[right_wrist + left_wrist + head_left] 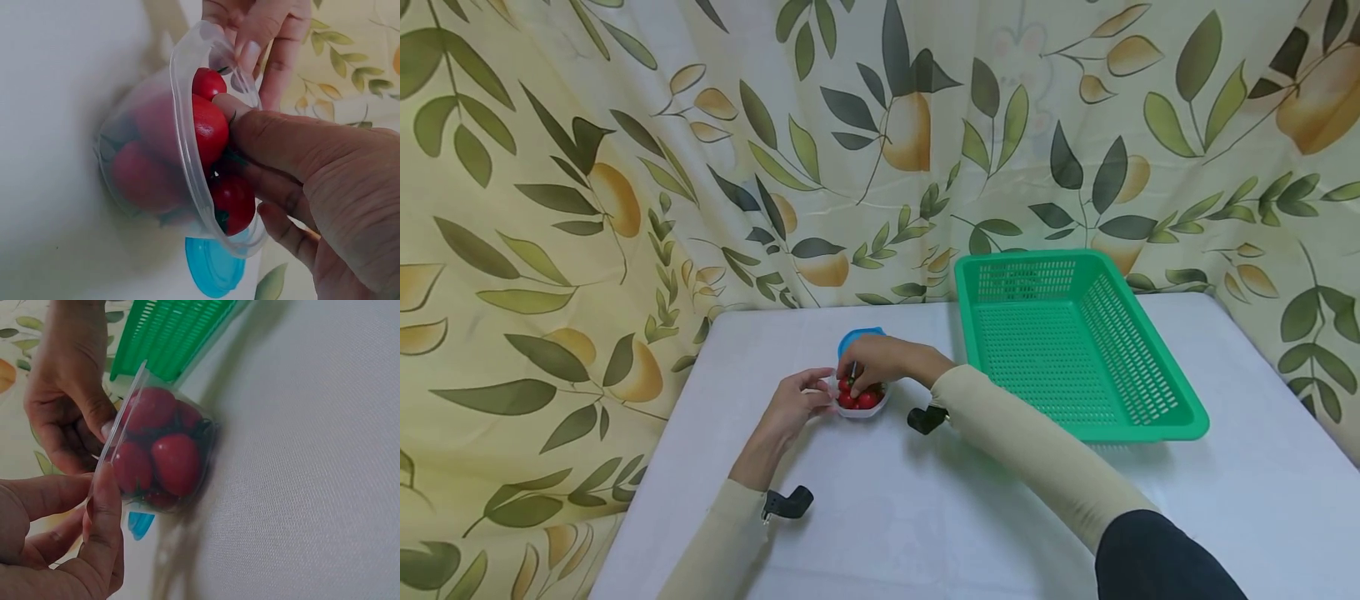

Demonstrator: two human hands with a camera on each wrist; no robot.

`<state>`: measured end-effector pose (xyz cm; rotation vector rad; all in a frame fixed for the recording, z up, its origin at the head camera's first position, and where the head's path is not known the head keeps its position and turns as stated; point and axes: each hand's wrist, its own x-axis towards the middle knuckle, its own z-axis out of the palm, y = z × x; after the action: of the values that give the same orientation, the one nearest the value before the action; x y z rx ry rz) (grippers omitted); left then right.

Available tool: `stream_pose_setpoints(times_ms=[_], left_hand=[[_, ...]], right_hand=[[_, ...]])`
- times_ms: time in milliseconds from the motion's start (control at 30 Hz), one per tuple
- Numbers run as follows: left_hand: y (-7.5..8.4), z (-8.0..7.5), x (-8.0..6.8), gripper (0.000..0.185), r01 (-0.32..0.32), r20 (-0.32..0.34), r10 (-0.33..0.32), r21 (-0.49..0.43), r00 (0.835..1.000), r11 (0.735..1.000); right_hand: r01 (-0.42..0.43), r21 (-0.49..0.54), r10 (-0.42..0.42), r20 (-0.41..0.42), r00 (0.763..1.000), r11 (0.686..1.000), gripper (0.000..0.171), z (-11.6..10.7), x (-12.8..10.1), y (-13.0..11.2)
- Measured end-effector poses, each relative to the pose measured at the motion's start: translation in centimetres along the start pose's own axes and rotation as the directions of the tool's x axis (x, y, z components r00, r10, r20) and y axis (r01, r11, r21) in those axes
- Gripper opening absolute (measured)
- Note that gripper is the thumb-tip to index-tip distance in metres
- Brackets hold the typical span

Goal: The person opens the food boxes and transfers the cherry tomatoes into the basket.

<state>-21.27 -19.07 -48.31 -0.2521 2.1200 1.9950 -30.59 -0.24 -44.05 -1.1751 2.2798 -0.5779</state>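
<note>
A small clear plastic tub (860,413) full of red cherry tomatoes (234,203) stands upright on the white table. My left hand (792,406) pinches the tub's rim between thumb and fingers, plainest in the left wrist view. From the other side my right hand (880,360) reaches into the tub's mouth. Its thumb and fingers close on a cherry tomato (211,132) near the top, among the others; the far fingertips are hidden. A blue lid (856,335) lies just behind the tub.
A large green plastic basket (1165,435) with slotted walls stands on the table (865,517) at the back right. A curtain (917,225) printed with leaves and fruit hangs behind the table and along its left side.
</note>
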Motion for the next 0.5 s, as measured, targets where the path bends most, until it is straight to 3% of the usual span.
stream_pose_setpoints(times_ms=[500], left_hand=[[-0.07, -0.05, -0.07, 0.044, -0.014, 0.018, 0.014, -0.004, 1.000, 1.000]], right_hand=[[0.047, 0.017, -0.047, 0.014, 0.999, 0.999, 0.029, -0.89, -0.81, 0.12]])
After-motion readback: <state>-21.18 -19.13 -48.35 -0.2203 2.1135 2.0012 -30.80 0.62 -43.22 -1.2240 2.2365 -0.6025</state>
